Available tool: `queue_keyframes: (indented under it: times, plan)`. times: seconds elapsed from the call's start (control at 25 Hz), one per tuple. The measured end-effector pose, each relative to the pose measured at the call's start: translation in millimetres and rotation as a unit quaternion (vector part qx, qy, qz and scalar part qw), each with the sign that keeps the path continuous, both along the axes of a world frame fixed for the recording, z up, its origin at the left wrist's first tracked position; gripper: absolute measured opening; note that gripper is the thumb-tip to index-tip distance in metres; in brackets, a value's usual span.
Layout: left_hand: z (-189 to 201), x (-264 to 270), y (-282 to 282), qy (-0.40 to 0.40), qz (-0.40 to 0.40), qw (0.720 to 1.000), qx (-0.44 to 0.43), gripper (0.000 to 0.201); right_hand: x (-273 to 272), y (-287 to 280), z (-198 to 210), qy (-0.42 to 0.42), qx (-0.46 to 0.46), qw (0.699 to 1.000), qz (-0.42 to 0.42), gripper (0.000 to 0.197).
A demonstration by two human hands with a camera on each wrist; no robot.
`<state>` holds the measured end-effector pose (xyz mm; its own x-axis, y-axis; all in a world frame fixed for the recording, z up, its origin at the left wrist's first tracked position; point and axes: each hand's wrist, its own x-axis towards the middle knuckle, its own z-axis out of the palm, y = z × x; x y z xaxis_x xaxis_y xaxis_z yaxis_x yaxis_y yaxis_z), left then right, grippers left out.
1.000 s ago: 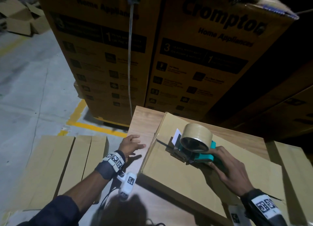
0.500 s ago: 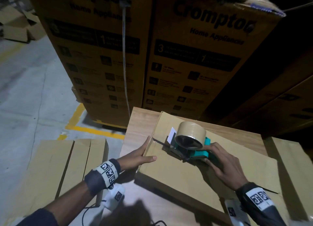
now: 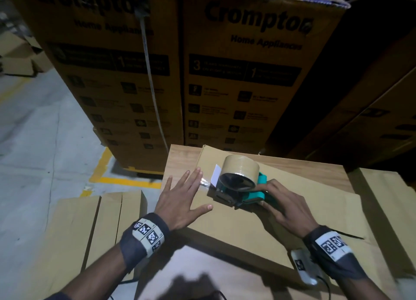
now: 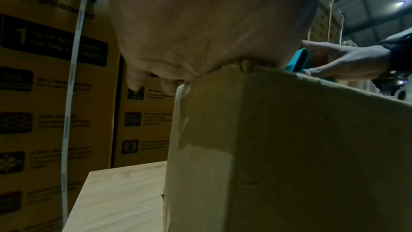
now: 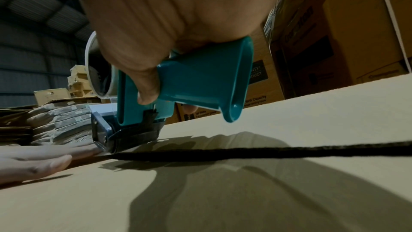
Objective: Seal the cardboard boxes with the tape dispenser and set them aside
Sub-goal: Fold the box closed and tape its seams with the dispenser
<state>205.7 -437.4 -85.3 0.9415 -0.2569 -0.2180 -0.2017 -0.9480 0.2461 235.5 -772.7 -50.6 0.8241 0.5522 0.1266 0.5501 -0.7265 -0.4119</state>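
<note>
A plain cardboard box (image 3: 234, 230) lies on a wooden table (image 3: 180, 158), its top flaps meeting along a dark seam (image 5: 267, 153). My right hand (image 3: 283, 207) grips the teal handle of the tape dispenser (image 3: 245, 187), which carries a tan tape roll (image 3: 239, 168) and presses on the seam near the box's left end. In the right wrist view the dispenser (image 5: 178, 85) has its black front on the cardboard. My left hand (image 3: 182, 194) lies flat with straight fingers on the box top, fingertips on the tape end beside the dispenser. In the left wrist view its palm (image 4: 200, 24) rests on the box's edge (image 4: 289, 130).
Tall printed appliance cartons (image 3: 225, 74) stand right behind the table, one bound by a white strap (image 3: 153, 86). Flat cardboard (image 3: 85, 227) lies lower left, more cardboard (image 3: 387, 198) at the right. The concrete floor (image 3: 33, 142) has yellow lines.
My left hand moved from the table beside the box to its left edge, then up onto the top, flat beside the dispenser. The dispenser stayed near the box's left end.
</note>
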Motion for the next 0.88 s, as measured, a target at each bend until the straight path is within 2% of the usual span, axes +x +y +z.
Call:
queue_keyframes:
  times: [0.16,0.32,0.4,0.48,0.56,0.76,0.88]
  plan:
    - [1,-3,-5,-0.010,0.030,0.999,0.025,0.107,2,-8,9,0.012,0.011,1.000,-0.001,0.049]
    - [3,-4,-6,-0.006,0.036,0.998,0.050,0.118,-4,-43,23,0.023,-0.005,1.000,-0.005,0.044]
    - [2,-4,-8,-0.005,0.037,0.998,0.051,0.120,-15,-70,28,0.034,-0.009,0.999,-0.012,0.054]
    - [1,-4,-8,-0.011,0.034,0.998,0.047,0.121,-26,-95,31,0.048,-0.007,0.998,-0.028,0.071]
    - [0,-4,-8,-0.015,0.033,0.998,0.057,0.120,-35,-120,34,0.046,-0.012,0.998,-0.040,0.076]
    - [1,-5,-10,-0.022,0.034,0.998,0.052,0.118,-54,-184,32,0.013,-0.034,0.993,-0.115,0.070]
    - [3,-5,-13,-0.007,0.041,0.998,0.043,0.113,-64,-223,32,0.023,-0.038,0.992,-0.119,0.063]
